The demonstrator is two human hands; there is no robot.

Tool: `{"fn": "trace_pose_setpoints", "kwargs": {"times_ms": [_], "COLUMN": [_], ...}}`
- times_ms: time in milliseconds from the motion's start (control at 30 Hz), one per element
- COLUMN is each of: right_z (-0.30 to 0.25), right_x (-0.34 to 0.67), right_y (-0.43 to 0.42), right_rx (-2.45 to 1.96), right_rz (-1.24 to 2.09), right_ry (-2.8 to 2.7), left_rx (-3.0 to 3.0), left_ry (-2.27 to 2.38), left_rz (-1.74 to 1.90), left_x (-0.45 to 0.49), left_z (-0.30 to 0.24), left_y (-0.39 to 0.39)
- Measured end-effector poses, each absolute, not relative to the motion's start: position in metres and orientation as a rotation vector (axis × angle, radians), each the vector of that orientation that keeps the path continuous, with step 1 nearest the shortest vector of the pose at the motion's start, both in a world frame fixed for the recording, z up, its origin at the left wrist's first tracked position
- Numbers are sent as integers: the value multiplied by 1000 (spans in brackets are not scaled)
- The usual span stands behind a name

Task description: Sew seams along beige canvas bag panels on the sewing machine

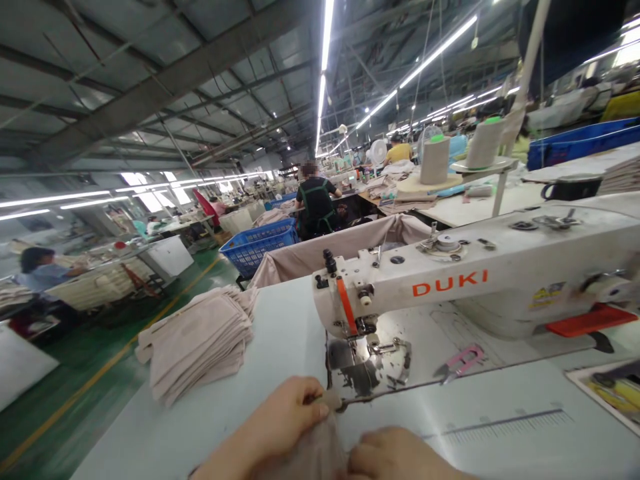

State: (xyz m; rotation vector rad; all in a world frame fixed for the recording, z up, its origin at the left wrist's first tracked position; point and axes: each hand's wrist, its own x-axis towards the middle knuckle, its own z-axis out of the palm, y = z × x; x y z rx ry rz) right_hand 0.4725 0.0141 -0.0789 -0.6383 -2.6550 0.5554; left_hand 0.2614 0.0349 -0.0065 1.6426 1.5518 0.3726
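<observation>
A white sewing machine (470,280) marked DUKI stands on the pale table (280,333). My left hand (280,420) pinches the top edge of a beige fabric piece (313,450) just in front of the presser foot (350,380). Beside it at the bottom edge, my right hand (395,457) lies curled on the same fabric piece. Its fingertips are mostly cut off by the frame.
A stack of beige fabric pieces (200,343) lies at the table's left. Pink thread snips (463,360) rest on the machine bed. Thread cones (435,160) stand on a rack behind. A blue basket (260,243) and other workers at tables fill the hall beyond.
</observation>
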Motion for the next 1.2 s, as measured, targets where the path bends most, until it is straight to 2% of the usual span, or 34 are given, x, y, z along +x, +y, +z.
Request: {"fn": "trace_pose_setpoints", "kwargs": {"times_ms": [67,133,267,467,700,967,1200], "right_z": [-73,-64,-55,-66,-87,-104,-93], "right_x": [467,468,481,501,503,498,504], "right_y": [34,58,88,76,73,71,72], "right_rx": [-664,-752,-831,-796,-703,-633,-657], "right_rz": [191,68,60,117,39,-115,-94], "right_ry": [-2751,-2750,-2779,-2834,-2657,-2542,-2564], "left_rx": [1826,1978,2192,2406,2728,2825,2803], "left_ry": [1719,1850,1879,1710,1381,1368,1376], "left_rz": [427,506,582,607,609,753,656], "left_x": [272,284,300,297,299,300,300], "left_z": [-22,-35,-56,-74,-63,-58,-63], "left_y": [68,100,135,101,80,81,81]}}
